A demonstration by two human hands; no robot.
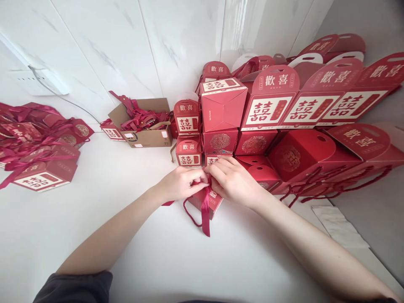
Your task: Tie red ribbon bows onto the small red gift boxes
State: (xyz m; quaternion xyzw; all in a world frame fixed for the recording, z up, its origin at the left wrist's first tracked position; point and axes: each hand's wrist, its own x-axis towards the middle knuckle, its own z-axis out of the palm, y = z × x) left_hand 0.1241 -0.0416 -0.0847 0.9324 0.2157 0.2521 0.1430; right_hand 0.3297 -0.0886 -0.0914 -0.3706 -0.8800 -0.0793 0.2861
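A small red gift box (211, 203) stands on the white surface in front of me, mostly covered by my hands. My left hand (181, 183) is closed in a pinch on the dark red ribbon (205, 209) at the box's top. My right hand (232, 180) is curled over the box from the right, its fingers pressed on the same ribbon. One ribbon end hangs down over the box's front, and a red cord handle (190, 214) loops beside it.
Stacked red gift boxes (268, 105) fill the corner behind and to the right. An open cardboard carton of red ribbons (145, 122) sits at the back. More ribboned boxes (41, 143) lie at the left. A white folded sheet (339, 225) lies at the right.
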